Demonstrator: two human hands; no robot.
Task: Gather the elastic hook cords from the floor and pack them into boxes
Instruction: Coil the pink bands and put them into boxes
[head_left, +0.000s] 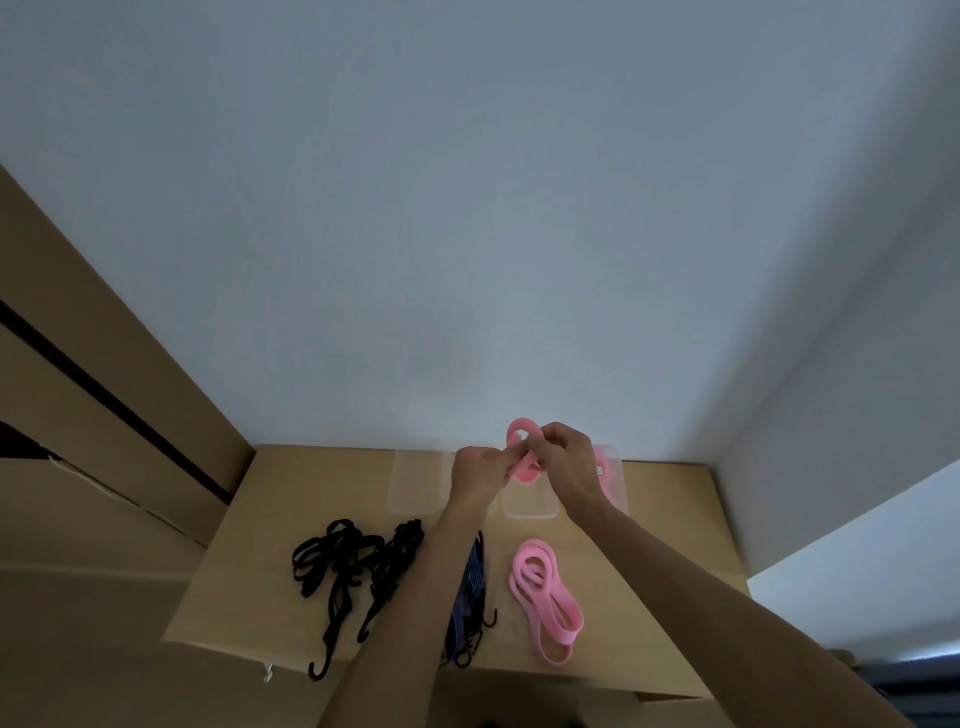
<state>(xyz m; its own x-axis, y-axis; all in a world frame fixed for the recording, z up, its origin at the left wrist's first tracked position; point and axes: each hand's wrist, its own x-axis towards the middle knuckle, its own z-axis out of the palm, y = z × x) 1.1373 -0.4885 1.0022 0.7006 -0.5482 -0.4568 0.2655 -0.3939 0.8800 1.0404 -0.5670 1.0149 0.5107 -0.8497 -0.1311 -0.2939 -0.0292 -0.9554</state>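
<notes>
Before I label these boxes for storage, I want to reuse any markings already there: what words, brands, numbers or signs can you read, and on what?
No text can be read anywhere in this view.
One small pale tag or sticker shows on the pink contents of the clear plastic box behind the right hand: too small and blurred to read.
The cardboard surface, black hook cords and pink band show no markings.

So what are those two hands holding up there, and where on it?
A coiled pink band. Both hands pinch it at its middle, where the loops cross: left hand from the left, right hand from the right.
</notes>
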